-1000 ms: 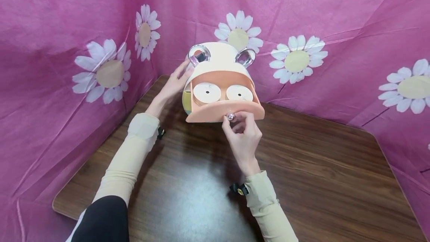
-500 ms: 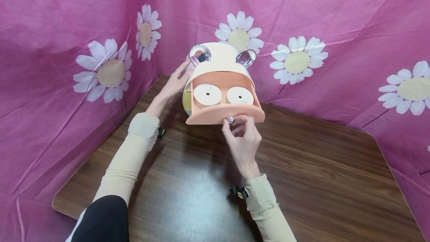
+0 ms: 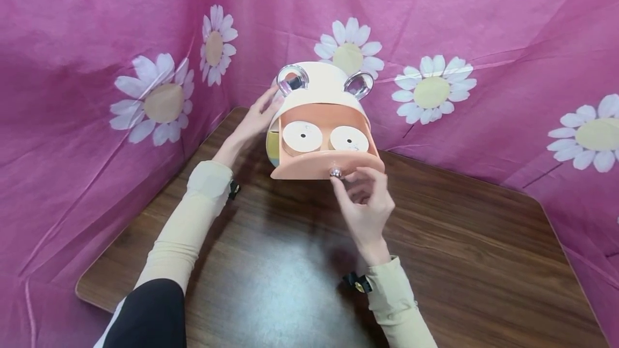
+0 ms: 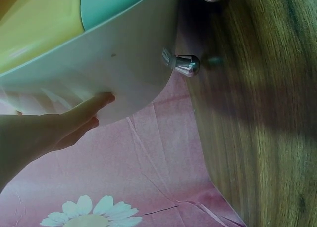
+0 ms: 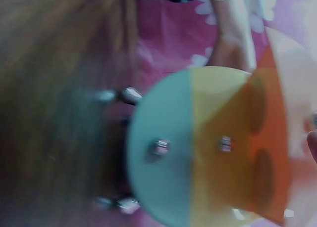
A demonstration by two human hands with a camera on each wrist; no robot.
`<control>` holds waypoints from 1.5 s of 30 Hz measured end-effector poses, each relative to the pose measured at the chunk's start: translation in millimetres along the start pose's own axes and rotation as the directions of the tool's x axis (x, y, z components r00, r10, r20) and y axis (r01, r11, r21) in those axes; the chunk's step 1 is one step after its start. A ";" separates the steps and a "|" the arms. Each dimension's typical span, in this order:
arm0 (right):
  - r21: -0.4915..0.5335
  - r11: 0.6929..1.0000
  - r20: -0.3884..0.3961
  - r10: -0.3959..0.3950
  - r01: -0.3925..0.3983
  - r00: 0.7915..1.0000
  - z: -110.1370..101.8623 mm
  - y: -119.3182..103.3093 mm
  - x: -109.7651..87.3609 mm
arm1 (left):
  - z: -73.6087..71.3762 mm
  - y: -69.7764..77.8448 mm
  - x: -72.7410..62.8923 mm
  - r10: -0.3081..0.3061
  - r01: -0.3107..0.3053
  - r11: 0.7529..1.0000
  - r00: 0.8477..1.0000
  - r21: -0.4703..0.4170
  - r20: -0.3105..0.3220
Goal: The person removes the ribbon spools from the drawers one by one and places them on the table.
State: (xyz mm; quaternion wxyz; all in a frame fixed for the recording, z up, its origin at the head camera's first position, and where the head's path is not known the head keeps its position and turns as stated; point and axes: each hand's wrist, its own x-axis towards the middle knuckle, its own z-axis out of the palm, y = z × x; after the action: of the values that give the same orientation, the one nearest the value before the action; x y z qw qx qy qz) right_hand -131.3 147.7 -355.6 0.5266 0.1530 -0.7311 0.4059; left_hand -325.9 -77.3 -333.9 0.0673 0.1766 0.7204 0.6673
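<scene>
A small rounded drawer cabinet (image 3: 321,77) with a white shell and two shiny silver ears stands on the table. Its orange top drawer (image 3: 295,168) is pulled out, and two white discs (image 3: 302,137) with small dark center holes sit inside. My left hand (image 3: 256,120) rests with extended fingers against the cabinet's left side; the left wrist view shows its fingertips (image 4: 106,98) on the white shell. At the drawer's silver knob (image 3: 336,173), my right hand (image 3: 366,203) has its thumb tip right by it, while the bent fingers stand off to the right.
Below the top drawer are a yellow drawer (image 5: 208,103) and a teal drawer (image 5: 163,113), both pushed in. Silver legs (image 4: 185,65) hold the cabinet above the wooden table (image 3: 459,219). A pink flowered cloth (image 3: 483,15) hangs around the back and sides.
The orange drawer came slightly further out earlier. Since then my right hand has loosened from the knob and shifted right and toward me. My left hand stays against the cabinet.
</scene>
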 end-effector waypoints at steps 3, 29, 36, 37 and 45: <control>0.022 0.999 -0.030 -0.022 0.023 0.999 -11.3 -5.5 21.0 | 2.1 0.8 1.8 0.012 -0.012 1.000 1.000 0.011 -0.003; 0.061 0.988 0.797 0.037 -0.142 0.603 0.4 22.3 135.6 | 0.2 -4.8 -0.4 0.017 -0.017 1.000 1.000 0.006 0.001; 0.005 0.980 0.925 0.071 -0.197 0.374 8.5 32.5 143.2 | 2.9 -6.9 -2.6 0.020 -0.020 1.000 1.000 0.008 0.023; -0.002 0.979 0.934 0.075 -0.206 0.350 10.0 33.6 143.1 | 3.4 -7.1 -2.8 0.019 -0.019 1.000 1.000 0.009 0.023; -0.019 0.984 0.973 0.059 -0.177 0.223 25.6 41.7 142.9 | 6.1 -7.2 -4.1 0.020 -0.021 0.999 1.000 0.036 0.013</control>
State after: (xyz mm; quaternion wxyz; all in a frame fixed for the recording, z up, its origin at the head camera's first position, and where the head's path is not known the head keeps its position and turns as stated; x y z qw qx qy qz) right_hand -232.0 183.5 -248.7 -0.0792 0.3405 -0.8886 0.2968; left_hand -321.3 -73.4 -342.2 0.0619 0.1895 0.7301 0.6537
